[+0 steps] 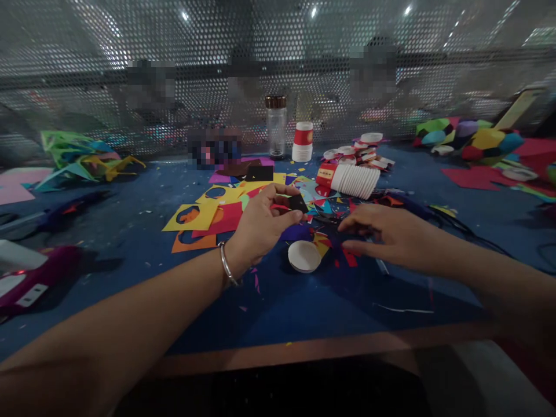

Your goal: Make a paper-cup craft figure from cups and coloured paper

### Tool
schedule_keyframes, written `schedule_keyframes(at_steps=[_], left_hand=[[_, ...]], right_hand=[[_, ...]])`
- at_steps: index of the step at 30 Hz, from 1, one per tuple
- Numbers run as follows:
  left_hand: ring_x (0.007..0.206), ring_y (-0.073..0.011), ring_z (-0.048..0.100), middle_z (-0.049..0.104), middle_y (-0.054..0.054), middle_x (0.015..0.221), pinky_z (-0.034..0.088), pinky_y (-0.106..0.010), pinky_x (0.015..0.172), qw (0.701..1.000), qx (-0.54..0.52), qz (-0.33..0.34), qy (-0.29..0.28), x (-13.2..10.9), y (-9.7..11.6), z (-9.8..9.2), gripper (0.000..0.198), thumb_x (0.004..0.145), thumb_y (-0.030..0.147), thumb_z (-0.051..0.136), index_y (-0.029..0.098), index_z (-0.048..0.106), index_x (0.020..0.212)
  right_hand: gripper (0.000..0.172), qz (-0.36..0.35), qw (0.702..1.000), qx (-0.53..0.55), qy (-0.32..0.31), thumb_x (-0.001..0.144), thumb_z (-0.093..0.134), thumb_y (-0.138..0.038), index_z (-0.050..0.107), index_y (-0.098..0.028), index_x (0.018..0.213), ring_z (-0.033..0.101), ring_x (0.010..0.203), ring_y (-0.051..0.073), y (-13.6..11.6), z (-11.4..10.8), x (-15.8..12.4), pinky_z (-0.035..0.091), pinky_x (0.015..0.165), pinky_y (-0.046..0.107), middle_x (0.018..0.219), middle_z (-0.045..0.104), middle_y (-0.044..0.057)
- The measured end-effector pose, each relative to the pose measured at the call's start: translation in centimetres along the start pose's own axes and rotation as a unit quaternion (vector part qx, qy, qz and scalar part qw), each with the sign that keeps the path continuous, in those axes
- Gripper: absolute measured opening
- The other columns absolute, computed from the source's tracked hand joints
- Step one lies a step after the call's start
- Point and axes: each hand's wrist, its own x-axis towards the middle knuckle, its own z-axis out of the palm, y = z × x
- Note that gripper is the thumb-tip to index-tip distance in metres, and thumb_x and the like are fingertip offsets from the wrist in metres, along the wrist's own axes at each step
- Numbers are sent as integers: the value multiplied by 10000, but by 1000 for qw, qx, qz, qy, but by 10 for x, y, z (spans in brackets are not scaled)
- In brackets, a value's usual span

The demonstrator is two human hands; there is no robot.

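Note:
Between the thumb and fingers of my left hand (pixel 263 223) is a small piece of black paper (pixel 297 202). My right hand (pixel 386 231) hovers over the table to the right, its fingers curled loosely and apart, with nothing visible in them. A dark pair of scissors (pixel 328 219) seems to lie near its fingertips, partly lost among paper scraps. Below and between both hands sits a cut-off white paper cup bottom (pixel 304 256). Yellow sheets with round holes (pixel 208 215) and a red sheet (pixel 223 223) lie left of my left hand.
A stack of paper cups (pixel 350 179) lies on its side, with cut cup pieces (pixel 362 152) behind. Upright cups (pixel 303 142) and a glass bottle (pixel 277 127) stand by the perforated metal screen (pixel 208 35). Colourful paper crafts (pixel 473 139) are at right, a purple-and-white device (pixel 39 281) at left.

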Motion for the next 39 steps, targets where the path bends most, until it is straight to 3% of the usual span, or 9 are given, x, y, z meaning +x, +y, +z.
schedule_keyframes(at_steps=[4,10,17,29,34,39], left_hand=[[715,-77,628,665,19,892,515,-231,699,1000,5,4,-7,0,-1,-1,340,772,-3,731,158,631,1054],[762,-81,637,678,4,945,530,-234,738,1000,3,3,-13,1,-3,0,365,752,4,746,153,626,1062],[780,-78,649,680,-1,971,546,-225,751,1000,-15,-1,-15,1,-4,0,346,761,-16,722,162,617,1039],[780,-94,659,683,1,973,543,-242,749,1000,8,14,-23,10,-18,5,363,750,31,741,179,624,1061],[777,-88,649,678,1,978,535,-230,728,1000,9,15,-17,9,-17,5,367,750,26,742,171,627,1067],[788,-88,666,679,-4,996,545,-242,767,999,-4,12,-32,6,-17,5,352,762,31,736,172,615,1061]], right_hand=[[503,-16,995,-20,-95,852,651,-569,726,-170,1150,676,1068,345,-2,-2,20,510,944,501,1154,728,157],[435,1,988,-20,-155,828,685,-542,713,-173,1057,661,952,311,-4,-8,32,518,834,444,1085,707,143],[589,3,991,0,-135,807,690,-636,695,-172,1169,650,1054,347,6,-4,30,499,928,481,1163,683,154],[523,-21,993,-1,-118,825,650,-669,682,-197,1045,634,998,324,13,0,28,494,894,470,1089,671,137],[431,-3,992,16,-122,797,701,-599,641,-211,973,624,896,279,5,-3,30,485,782,405,1025,671,105],[263,13,989,85,-122,799,729,-407,575,-230,916,598,718,190,3,-1,30,444,640,320,856,663,23]])
